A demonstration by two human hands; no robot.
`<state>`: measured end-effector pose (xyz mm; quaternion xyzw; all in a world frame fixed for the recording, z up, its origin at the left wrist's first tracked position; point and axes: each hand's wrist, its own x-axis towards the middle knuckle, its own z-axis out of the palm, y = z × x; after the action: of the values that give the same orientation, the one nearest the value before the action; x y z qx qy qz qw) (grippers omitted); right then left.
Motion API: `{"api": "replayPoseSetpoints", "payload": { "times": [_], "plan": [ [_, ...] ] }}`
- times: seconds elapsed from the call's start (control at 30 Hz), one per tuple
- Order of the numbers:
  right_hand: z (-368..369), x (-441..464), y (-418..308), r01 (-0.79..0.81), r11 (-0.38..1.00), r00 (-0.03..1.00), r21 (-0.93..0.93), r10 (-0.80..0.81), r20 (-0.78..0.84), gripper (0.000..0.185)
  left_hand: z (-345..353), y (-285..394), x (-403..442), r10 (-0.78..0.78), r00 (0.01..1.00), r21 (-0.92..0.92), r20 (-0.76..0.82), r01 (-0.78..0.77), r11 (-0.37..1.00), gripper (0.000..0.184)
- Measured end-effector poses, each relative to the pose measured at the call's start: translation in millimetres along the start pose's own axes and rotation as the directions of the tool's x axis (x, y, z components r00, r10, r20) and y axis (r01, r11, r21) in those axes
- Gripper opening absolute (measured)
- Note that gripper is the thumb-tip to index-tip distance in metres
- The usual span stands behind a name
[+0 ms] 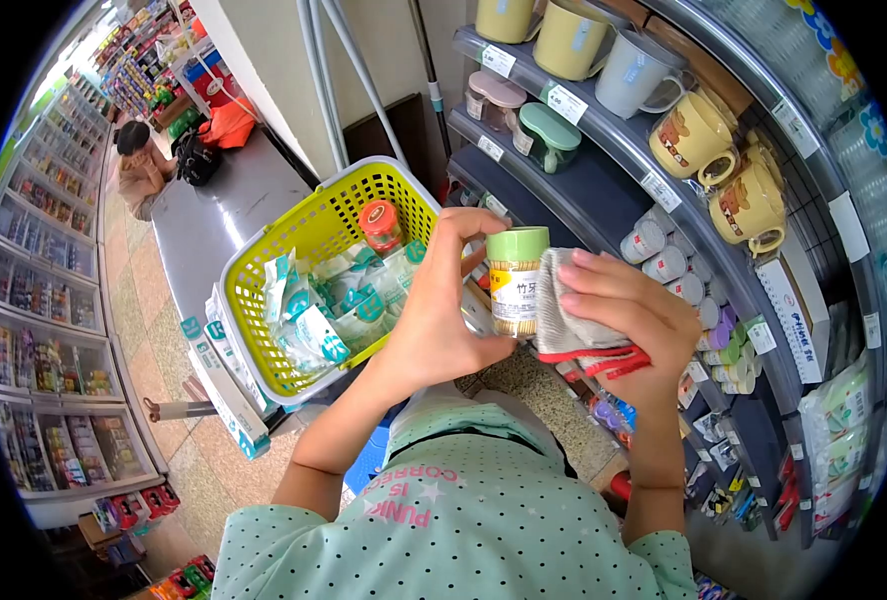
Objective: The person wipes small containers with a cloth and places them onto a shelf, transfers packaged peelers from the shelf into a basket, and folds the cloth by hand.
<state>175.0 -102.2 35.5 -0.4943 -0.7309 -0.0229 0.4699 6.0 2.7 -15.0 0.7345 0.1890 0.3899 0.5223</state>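
Upright in front of my chest is a clear jar of toothpicks [516, 292] with a light green lid and a printed label. My left hand [442, 300] grips it from the left, fingers curved round its top and bottom. Folded in my right hand [619, 315] is a grey cloth [576, 325] with red edging, pressed against the jar's right side. Below and left of the jar, a yellow-green basket [254, 290] with a grey rim holds a red-lidded jar [380, 222] and several clear packets with teal print [329, 320].
Curved grey shelves [604, 130] on the right carry mugs [692, 135], lidded containers [548, 135] and small cups. A grey table [214, 215] stands behind the basket, with a person [142, 170] at its far end. Poles [364, 80] lean by a pillar.
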Motion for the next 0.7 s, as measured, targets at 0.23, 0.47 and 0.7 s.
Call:
{"api": "replayPoseSetpoints", "payload": {
  "times": [0.23, 0.47, 0.7],
  "plan": [
    [17.6, -2.2, 4.4, 0.02, 0.999, 0.999, 0.029, -0.019, -0.026, 0.035, -5.3, 15.7, 1.6, 0.071, 0.996, 0.135, 0.046, -0.077, 0.988, 0.074],
    [4.0, -6.6, -0.7, -0.007, 0.991, 0.994, 0.132, -0.009, 0.113, 0.029, -4.9, 1.1, -4.4, 0.102, 0.986, -0.035, -0.134, -0.108, 0.994, 0.077],
    [-9.2, -17.6, 13.3, -0.004, 0.916, 0.995, 0.401, -0.036, 0.092, 0.032, -8.5, -6.0, 0.3, 0.179, 0.982, -0.124, -0.061, -0.185, 0.975, 0.086]
  ]
}}
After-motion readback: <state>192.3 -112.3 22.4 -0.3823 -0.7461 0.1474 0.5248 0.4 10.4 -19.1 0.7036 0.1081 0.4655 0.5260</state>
